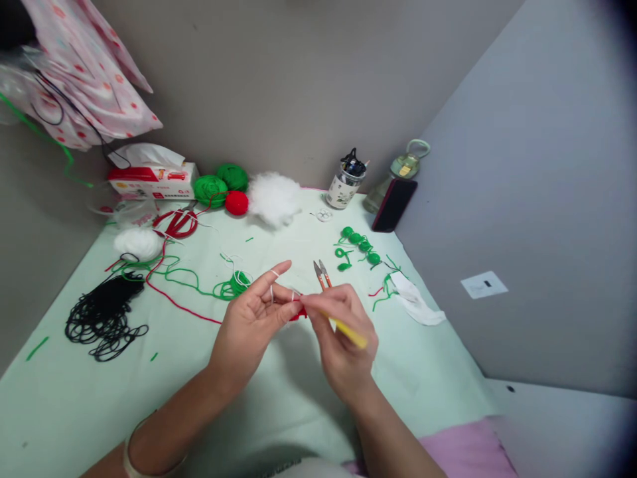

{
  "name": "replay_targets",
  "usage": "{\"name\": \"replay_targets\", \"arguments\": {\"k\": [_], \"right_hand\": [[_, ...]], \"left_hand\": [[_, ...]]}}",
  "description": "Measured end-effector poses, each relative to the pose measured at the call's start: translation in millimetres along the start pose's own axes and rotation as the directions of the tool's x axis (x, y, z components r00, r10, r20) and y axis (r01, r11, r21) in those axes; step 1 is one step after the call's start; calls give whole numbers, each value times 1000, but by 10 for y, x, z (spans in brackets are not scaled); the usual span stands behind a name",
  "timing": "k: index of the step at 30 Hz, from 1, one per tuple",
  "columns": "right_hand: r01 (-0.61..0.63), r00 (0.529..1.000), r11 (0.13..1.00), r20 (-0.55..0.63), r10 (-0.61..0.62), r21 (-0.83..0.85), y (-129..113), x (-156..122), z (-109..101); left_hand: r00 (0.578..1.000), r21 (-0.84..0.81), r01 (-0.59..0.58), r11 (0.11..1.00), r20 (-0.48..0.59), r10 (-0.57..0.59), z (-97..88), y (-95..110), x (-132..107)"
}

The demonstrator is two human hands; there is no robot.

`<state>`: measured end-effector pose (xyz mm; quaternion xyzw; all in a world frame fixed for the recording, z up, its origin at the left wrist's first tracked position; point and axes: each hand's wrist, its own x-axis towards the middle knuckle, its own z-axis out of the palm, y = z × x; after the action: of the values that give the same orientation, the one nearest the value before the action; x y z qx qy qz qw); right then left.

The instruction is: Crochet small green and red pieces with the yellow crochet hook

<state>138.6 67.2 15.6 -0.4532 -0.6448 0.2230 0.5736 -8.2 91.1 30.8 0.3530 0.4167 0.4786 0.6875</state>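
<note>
My left hand [253, 318] pinches a small red crochet piece [298, 312] between thumb and fingers, with white yarn looped over its raised index finger. My right hand [341, 338] grips a yellow-handled crochet hook [348, 330] whose tip meets the red piece. Both hands hover over the pale green table cover [199, 372]. Small thread snips [322, 273] lie just behind my right hand.
Green and red yarn balls [221, 186], white stuffing [273, 198], a tissue box [152, 179], a tangle of black yarn [102, 315], loose green and red strands, small green crocheted pieces [358, 244], a jar [346, 182], a phone [394, 204], a bottle [401, 172], white cloth [415, 302].
</note>
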Motion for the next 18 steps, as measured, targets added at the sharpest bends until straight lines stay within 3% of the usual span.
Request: {"name": "replay_targets", "arguments": {"k": [2,4,10,15,18], "right_hand": [[159,987,976,18,-158,-149,-13,-54,17],[195,981,969,35,-192,-149,-38,-78,21],[-49,997,993,66,42,106,-104,14,-36],[-272,962,891,74,263,363,16,46,-21],[-277,959,851,82,270,445,86,42,-22]], "left_hand": [[1000,-32,4,999,24,-3,7,-17,0],[999,-81,28,996,49,-24,11,-20,-1],[992,-161,101,982,89,-87,10,23,-4],[980,-185,182,966,118,-162,-3,51,-3],[973,-196,208,958,145,-182,-12,59,3]]}}
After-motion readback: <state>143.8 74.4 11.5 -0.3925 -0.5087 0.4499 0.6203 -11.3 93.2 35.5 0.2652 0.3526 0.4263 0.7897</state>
